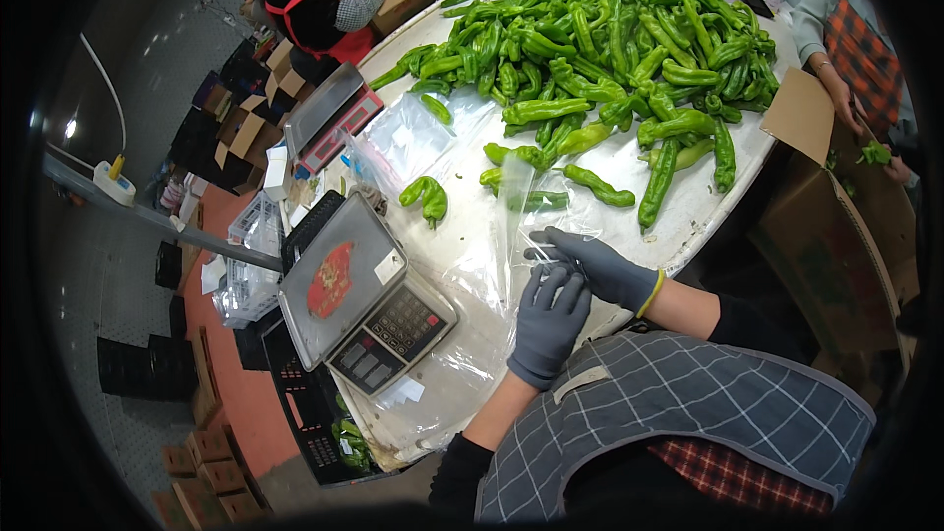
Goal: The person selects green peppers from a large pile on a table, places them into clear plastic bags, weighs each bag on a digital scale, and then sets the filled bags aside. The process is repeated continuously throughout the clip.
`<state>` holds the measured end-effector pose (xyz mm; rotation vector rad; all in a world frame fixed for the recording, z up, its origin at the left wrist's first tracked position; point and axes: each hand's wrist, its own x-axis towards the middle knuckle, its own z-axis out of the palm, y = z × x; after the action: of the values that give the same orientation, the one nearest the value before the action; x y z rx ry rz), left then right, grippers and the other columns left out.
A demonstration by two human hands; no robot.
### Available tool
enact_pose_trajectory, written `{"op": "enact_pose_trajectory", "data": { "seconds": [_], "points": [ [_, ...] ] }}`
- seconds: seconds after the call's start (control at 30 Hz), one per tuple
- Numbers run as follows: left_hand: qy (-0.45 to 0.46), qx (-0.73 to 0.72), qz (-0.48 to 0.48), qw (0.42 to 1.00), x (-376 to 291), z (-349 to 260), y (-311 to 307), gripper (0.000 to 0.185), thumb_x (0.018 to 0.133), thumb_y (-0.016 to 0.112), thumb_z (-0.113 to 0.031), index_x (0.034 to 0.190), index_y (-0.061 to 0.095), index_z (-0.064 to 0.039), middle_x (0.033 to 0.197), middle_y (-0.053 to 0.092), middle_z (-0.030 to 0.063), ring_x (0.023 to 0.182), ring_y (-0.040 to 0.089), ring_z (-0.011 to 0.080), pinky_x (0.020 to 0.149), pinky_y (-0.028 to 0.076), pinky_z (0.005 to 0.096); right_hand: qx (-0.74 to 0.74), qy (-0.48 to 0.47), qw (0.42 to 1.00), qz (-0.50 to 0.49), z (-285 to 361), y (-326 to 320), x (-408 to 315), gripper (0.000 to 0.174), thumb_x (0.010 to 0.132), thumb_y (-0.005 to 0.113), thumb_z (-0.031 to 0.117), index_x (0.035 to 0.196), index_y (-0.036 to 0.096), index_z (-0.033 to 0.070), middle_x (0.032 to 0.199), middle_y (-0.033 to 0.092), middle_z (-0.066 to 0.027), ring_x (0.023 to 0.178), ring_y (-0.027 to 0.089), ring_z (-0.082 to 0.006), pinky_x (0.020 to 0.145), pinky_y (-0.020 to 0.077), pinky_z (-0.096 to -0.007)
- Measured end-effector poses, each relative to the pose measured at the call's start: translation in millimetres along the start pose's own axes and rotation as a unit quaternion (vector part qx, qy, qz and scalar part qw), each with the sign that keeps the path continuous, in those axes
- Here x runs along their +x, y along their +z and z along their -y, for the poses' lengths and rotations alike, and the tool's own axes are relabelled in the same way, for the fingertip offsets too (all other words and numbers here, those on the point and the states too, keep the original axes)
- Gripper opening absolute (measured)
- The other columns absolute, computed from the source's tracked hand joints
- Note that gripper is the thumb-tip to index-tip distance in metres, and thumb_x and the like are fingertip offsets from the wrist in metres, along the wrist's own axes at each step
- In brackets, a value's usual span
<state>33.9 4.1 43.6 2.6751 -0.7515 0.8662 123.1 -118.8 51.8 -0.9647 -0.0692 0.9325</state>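
A clear plastic bag (516,195) stands up from my hands at the near side of the table, its film creased and shiny. My left hand (549,317), in a grey glove, has its fingers bent on the bag's lower part. My right hand (594,265), in a grey glove with a yellow cuff, meets it from the right, also on the film; the fingertips of both partly overlap. Just beyond lies a large heap of long green peppers (612,44). A curled green pepper (425,199) lies apart to the left. Flat clear bags (413,129) lie on the table.
A digital scale (343,276) with a metal pan stands at the left, a red scale (339,118) behind it. Below is a black crate (295,413) with bagged peppers. Open cardboard boxes (818,236) stand at the right, beside a person (848,51). Another person (317,15) is at upper left.
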Motion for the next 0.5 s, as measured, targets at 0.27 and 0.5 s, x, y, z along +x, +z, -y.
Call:
{"op": "enact_pose_trajectory", "data": {
  "seconds": [0.27, 0.5],
  "points": [
    [-0.357, 0.091, -0.015, 0.930, -6.8, 32.4, -4.4, 0.078, 0.073, 0.064, -0.014, 0.142, 0.030, -0.006, 0.147, 0.024, 0.0222, 0.135, 0.023, 0.0417, 0.110, 0.021, 0.0482, 0.263, -0.092, 0.958, 0.070, -6.8, 15.7, 3.2, 0.051, 0.099, 0.032, 0.045, 0.141, 0.033, 0.016, 0.140, 0.041, -0.0103, 0.127, 0.041, -0.0263, 0.104, 0.0370, -0.0464],
    [-0.447, 0.038, -0.128, 0.885, -27.4, 70.5, -21.3, 0.085, 0.077, 0.065, -0.011, 0.144, 0.014, 0.002, 0.147, 0.024, 0.0247, 0.135, 0.025, 0.0417, 0.111, 0.023, 0.0432, 0.274, -0.084, 0.954, 0.091, -20.6, 33.2, -3.3, 0.056, 0.098, 0.033, 0.046, 0.147, 0.020, 0.020, 0.146, 0.031, -0.0130, 0.130, 0.036, -0.0277, 0.109, 0.0296, -0.0447]
  ]
}}
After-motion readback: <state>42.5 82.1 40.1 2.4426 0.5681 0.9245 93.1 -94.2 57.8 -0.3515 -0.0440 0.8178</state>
